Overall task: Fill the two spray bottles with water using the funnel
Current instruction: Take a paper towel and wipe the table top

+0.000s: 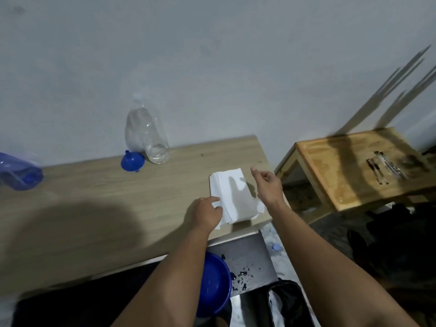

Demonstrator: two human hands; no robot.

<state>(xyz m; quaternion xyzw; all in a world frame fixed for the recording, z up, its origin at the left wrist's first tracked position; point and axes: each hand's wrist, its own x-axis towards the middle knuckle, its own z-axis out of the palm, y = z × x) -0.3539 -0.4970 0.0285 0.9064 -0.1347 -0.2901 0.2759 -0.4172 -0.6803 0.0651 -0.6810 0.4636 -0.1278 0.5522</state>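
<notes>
L hand (207,212) rests on the near-left edge of a white paper towel (232,194) on the surface (94,197), fingers curled onto the paper, pinching its edge. R hand (267,182) hovers just right of the towel, above the surface's right end, fingers loosely bent, holding nothing. Funnel (132,161), blue, lies tipped on the far side of the surface, well left of and beyond both hands, touching or just beside a clear water bottle (147,133) w/ a little water at the bottom, upright by the wall. One blue spray bottle (20,172) sits at the far-left edge of view, partly cut off, well apart from the hands. Blue bowl (213,283) near, under the L forearm, next to a grey tray (250,258) w/ dark bits. Small wooden table (354,171) to the right, w/ some dark items on it, too blurred to tell.
</notes>
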